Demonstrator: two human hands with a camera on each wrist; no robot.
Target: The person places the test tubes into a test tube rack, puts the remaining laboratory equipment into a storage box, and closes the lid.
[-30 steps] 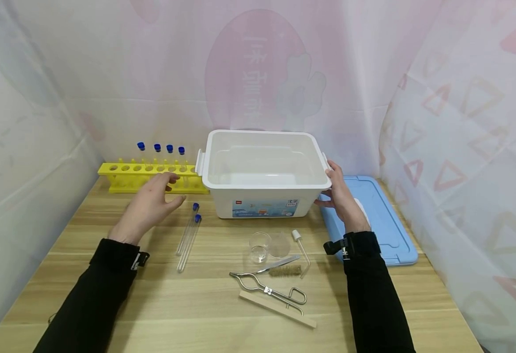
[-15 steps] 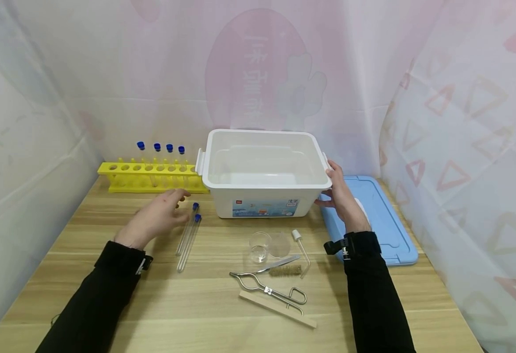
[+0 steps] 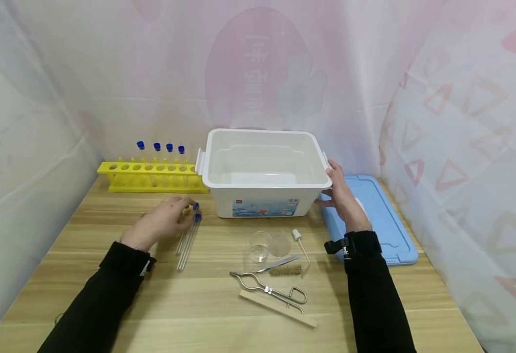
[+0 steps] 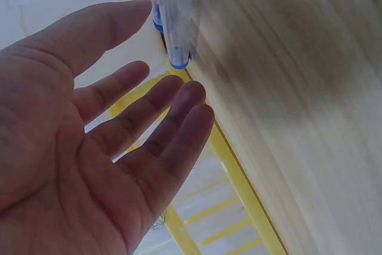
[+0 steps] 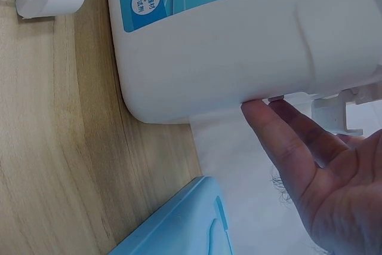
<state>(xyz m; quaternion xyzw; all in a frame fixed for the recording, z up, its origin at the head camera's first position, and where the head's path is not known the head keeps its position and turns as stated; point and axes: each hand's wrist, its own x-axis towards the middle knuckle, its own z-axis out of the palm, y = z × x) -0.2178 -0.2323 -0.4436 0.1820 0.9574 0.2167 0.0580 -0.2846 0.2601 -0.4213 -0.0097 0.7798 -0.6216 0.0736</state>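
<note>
First, at far left, a yellow rack (image 3: 158,188) bears four upright tubes (image 3: 157,146). Next, the left hand (image 3: 163,220) is loosely spread, thumb parted from its fingers, by two blue-capped tubes (image 3: 189,245) lying on the table (image 3: 196,314) (whether it touches them, I cannot tell). Rightward stands the white box (image 3: 222,201), tongs (image 3: 268,290) lying nearer the person. The right hand (image 3: 343,200) rests extended fingers against its right side, near the blue lid (image 3: 383,220).

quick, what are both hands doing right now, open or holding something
Left hand: open, holding nothing, beside the two loose test tubes.
Right hand: open, touching the side of the white box.
</note>
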